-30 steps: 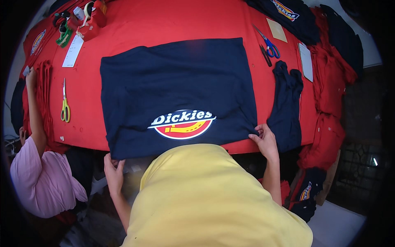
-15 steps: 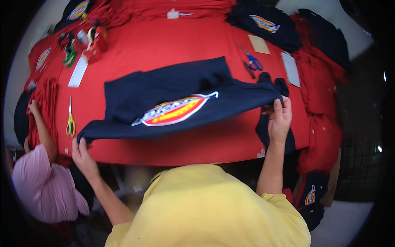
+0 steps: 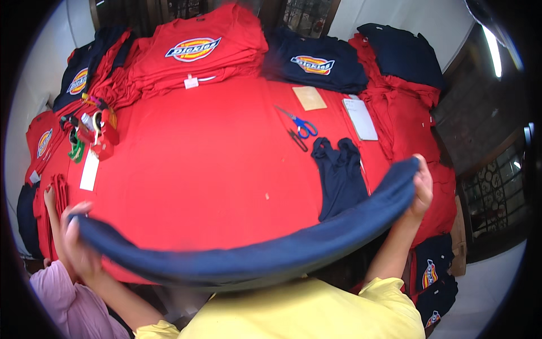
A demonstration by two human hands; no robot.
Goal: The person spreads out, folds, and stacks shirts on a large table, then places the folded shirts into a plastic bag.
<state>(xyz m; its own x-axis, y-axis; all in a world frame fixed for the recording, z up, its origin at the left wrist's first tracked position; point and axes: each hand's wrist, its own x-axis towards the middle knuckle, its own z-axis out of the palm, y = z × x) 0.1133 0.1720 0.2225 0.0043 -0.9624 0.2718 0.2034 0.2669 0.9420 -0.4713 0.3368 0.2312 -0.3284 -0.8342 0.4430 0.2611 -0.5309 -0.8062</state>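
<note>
A navy T-shirt point(image 3: 265, 263) is stretched between my two hands, lifted off the table and sagging in a curve near my body. My left hand point(image 3: 82, 243) grips its left end, somewhat blurred. At the right end my right hand point(image 3: 422, 189) is closed on the cloth, higher than the left. The printed side does not show. Below it spreads the red-covered table point(image 3: 197, 164). Another navy garment point(image 3: 341, 175) lies crumpled on the table, left of my right hand, its lower part hidden by the held shirt.
Blue-handled scissors point(image 3: 305, 127) and small dark snips point(image 3: 297, 139) lie by a tan card point(image 3: 309, 98) and a notepad point(image 3: 360, 118). Stacked red shirts point(image 3: 231, 37) and navy shirts point(image 3: 322, 51) line the far edge. A tool holder point(image 3: 101, 133) stands left. A co-worker's pink sleeve point(image 3: 56, 288) is beside me.
My hands have spread wider, drawing the navy T-shirt up off the table toward me. Its printed side has turned out of sight. The view has tilted up, showing more of the far stacks.
</note>
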